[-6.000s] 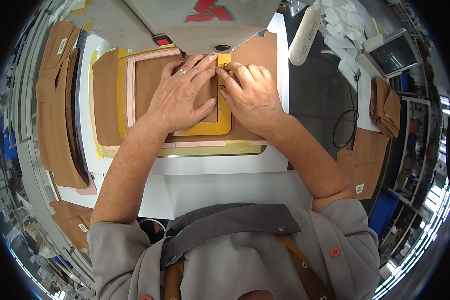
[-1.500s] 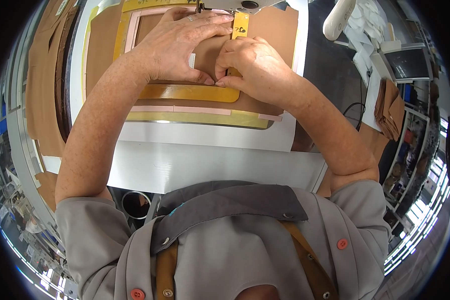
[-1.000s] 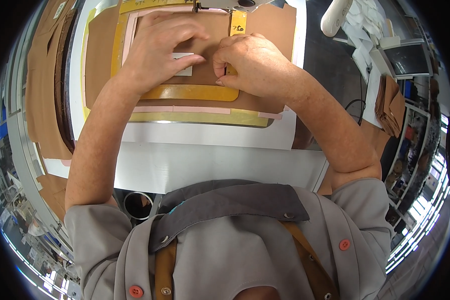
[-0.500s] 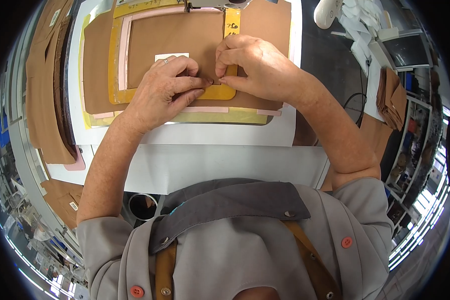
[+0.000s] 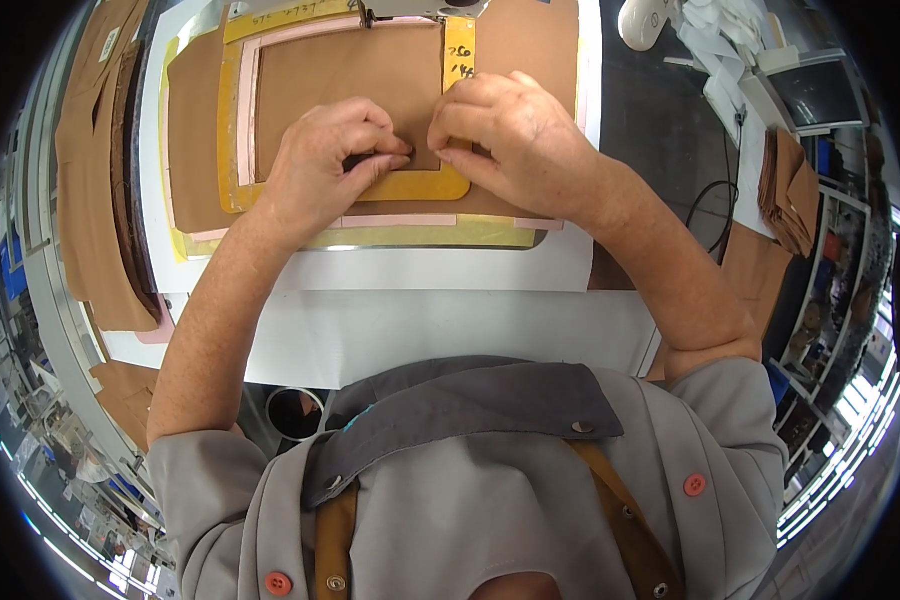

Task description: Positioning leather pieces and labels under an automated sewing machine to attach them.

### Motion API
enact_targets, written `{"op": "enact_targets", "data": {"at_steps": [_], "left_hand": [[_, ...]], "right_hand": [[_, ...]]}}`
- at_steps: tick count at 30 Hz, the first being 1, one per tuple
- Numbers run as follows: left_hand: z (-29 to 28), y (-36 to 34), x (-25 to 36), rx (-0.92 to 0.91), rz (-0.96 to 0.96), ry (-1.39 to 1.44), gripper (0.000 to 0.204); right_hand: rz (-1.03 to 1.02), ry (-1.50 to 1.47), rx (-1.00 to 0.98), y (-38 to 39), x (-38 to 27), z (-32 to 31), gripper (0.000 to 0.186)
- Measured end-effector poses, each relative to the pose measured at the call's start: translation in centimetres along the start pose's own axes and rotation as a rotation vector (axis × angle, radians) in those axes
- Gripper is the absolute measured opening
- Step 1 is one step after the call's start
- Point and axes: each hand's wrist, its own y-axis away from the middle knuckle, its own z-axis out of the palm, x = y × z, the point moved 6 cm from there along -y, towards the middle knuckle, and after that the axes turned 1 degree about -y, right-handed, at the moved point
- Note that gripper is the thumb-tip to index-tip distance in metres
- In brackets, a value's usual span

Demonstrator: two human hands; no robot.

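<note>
Both hands work over the lower right part of a yellow frame [image 5: 390, 187] that lies on brown fabric [image 5: 525, 60]. A brown panel [image 5: 345, 70] fills the frame's opening, with a pink strip [image 5: 247, 120] along the left side. My left hand [image 5: 325, 160] is closed in a pinch just above the frame's lower bar, thumb against curled fingers. Facing it, my right hand [image 5: 515, 135] pinches too, over the frame's right bar. A small gap separates the fingertips. Whatever either pinch holds is hidden or too small to make out.
A sewing machine's presser foot [image 5: 367, 17] hangs at the frame's top edge. White board [image 5: 450, 270] lies under the work. Brown fabric pieces [image 5: 90, 200] are stacked at left, and folded brown pieces [image 5: 788, 190] hang at right beside a dark screen [image 5: 815, 97].
My left hand has shifted slightly left and up, off the frame's lower bar. The white label seen behind it no longer shows. My right hand has barely moved.
</note>
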Motion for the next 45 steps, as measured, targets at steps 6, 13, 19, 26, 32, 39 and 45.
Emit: {"op": "enact_targets", "data": {"at_steps": [6, 13, 19, 26, 32, 39, 45], "left_hand": [[0.8, -2.8, -0.2, -0.215, -0.223, 0.015, 0.015], [1.2, -4.2, 0.2, -0.344, -0.374, -0.038, 0.019], [1.3, -4.7, 0.0, -0.416, -0.464, -0.010, 0.021], [1.5, -4.7, -0.4, -0.419, -0.490, -0.032, 0.023], [1.4, -4.8, -0.2, -0.397, -0.444, -0.015, 0.024], [1.3, -5.0, -0.2, -0.393, -0.417, -0.072, 0.026], [1.1, -4.7, -0.2, -0.368, -0.372, -0.110, 0.025]], "right_hand": [[0.111, -0.130, 0.081, 0.6, 1.6, -1.2, 0.008], [0.112, -0.170, 0.204, 3.1, 2.0, -1.2, 0.010], [0.114, -0.091, 0.210, 3.6, 2.1, -0.6, 0.010], [0.131, -0.083, 0.167, 3.9, 2.3, -0.2, 0.011], [0.099, -0.064, 0.232, 3.8, 2.3, -0.2, 0.010], [0.103, -0.064, 0.242, 3.8, 2.3, -0.1, 0.010], [0.102, -0.068, 0.255, 3.8, 2.3, -0.1, 0.011]]}}
